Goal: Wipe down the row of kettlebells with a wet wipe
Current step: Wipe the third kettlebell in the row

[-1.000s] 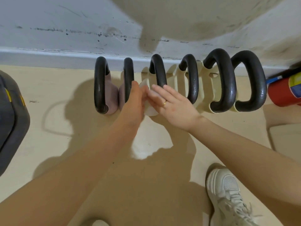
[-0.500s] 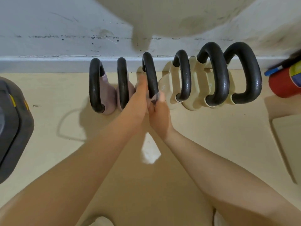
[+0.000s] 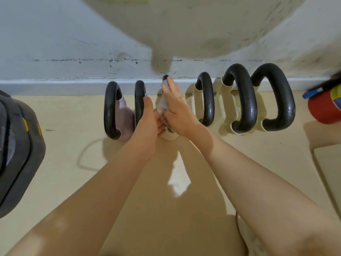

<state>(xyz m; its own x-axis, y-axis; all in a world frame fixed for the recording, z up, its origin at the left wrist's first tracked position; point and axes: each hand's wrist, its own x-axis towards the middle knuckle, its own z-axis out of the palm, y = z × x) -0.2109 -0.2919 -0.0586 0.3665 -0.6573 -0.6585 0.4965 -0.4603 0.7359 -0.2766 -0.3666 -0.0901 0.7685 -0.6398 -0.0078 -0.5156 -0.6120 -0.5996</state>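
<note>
Several kettlebells with black handles stand in a row against the wall. The two at the left are pink point(image 3: 124, 119); the others are cream point(image 3: 222, 108). My right hand point(image 3: 177, 109) lies along the third kettlebell's handle point(image 3: 165, 78) and presses a crumpled white wet wipe point(image 3: 162, 106) onto it. Only the handle's top shows past the fingers. My left hand point(image 3: 147, 124) sits just left of it, at the base of the same kettlebell, with its fingers tucked under my right hand; whether it grips the bell is hidden.
A dark grey bag or weight point(image 3: 16, 150) sits at the left edge. A red cylinder point(image 3: 324, 108) lies at the far right by the wall. A large pale ball point(image 3: 193, 24) hangs overhead. The floor is beige, and a shoe point(image 3: 258, 242) shows at the bottom right.
My right hand has slid the wipe from the lower part of the third handle up toward its top. The left hand stays at the bell's base.
</note>
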